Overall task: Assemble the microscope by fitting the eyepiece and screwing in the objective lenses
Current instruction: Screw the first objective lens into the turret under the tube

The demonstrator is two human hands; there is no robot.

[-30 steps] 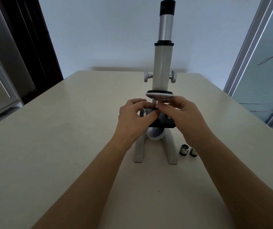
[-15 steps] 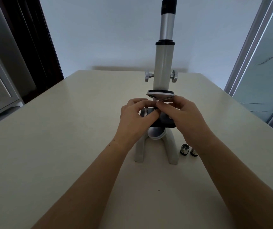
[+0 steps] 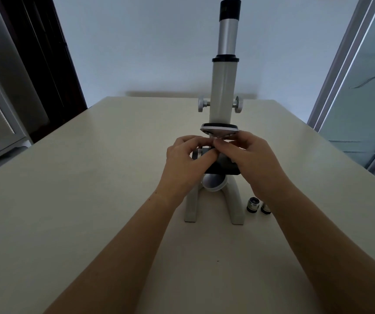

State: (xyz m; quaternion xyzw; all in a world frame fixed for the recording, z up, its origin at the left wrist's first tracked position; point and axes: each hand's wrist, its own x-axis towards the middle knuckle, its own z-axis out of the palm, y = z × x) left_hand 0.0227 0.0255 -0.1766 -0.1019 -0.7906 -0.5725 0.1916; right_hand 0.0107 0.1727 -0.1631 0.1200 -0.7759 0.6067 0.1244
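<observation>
A white microscope stands upright mid-table, with the black eyepiece seated on top of its silver tube. Under the tube is the nosepiece disc. Just below it both hands meet: my left hand and my right hand pinch a small objective lens with their fingertips, right under the disc. Most of that lens is hidden by the fingers. Two loose objective lenses stand on the table to the right of the base.
The black stage and round mirror sit beneath my hands. The cream table reaches the wall at the back. A dark door frame is at the left and a glass door at the right.
My fingers have shifted slightly around the lens under the nosepiece; both hands stay in the same place. The view has drifted a little.
</observation>
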